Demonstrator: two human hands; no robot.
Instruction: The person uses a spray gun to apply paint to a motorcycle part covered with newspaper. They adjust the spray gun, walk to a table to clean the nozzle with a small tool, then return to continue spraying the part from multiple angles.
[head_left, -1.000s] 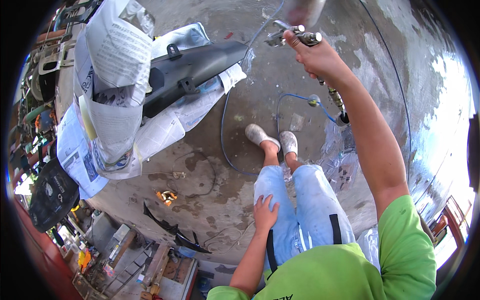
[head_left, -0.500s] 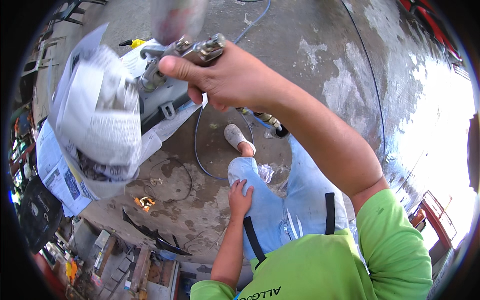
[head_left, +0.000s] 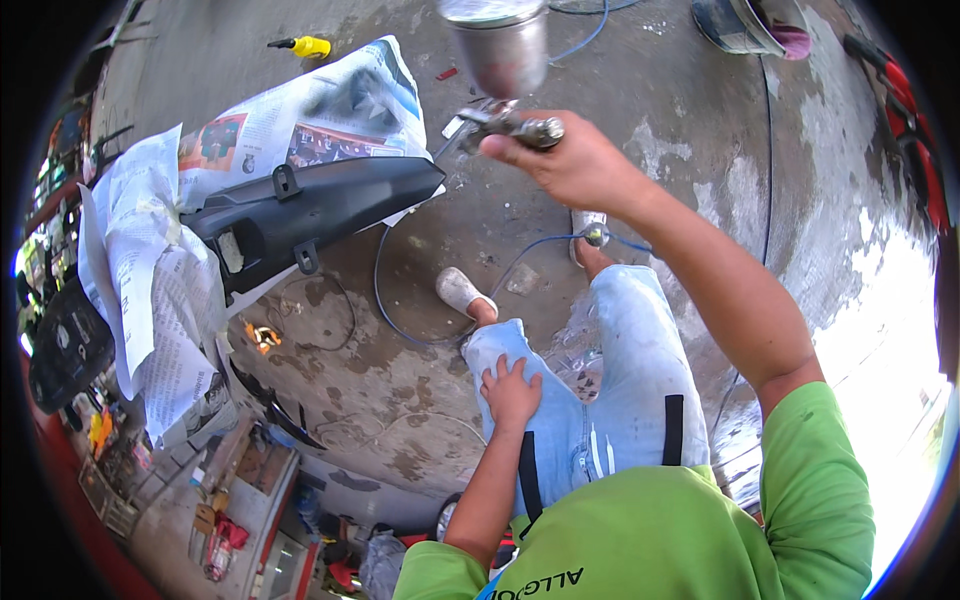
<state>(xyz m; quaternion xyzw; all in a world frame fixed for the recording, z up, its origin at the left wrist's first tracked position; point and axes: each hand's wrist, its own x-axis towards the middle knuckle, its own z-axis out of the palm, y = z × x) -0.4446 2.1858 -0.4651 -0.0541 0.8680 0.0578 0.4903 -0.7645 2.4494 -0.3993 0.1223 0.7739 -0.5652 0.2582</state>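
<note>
A metal spray gun point(head_left: 540, 130) with a silver cup point(head_left: 500, 55) on top is gripped in my right hand point(head_left: 590, 168). The gun is held out ahead, just right of the pointed tip of a dark plastic panel point(head_left: 350, 195), apart from it. Newspaper sheets point(head_left: 145, 290) wrap the panel's left end, and more newspaper point(head_left: 390, 90) lies along its far side. Flat on my left thigh rests my left hand point(head_left: 512, 392), fingers spread and holding nothing.
A blue hose point(head_left: 400, 335) loops over the stained floor near my feet. A yellow bottle point(head_left: 312, 47) stands beyond the newspaper. Far right are a bucket point(head_left: 735, 30) and red-and-black parts point(head_left: 905, 130). A cluttered bench point(head_left: 235, 480) is at lower left.
My right hand has carried the spray gun rightward, away from over the panel, which now shows more fully. The view has shifted too. My left hand stays on my thigh, its fingers now more spread.
</note>
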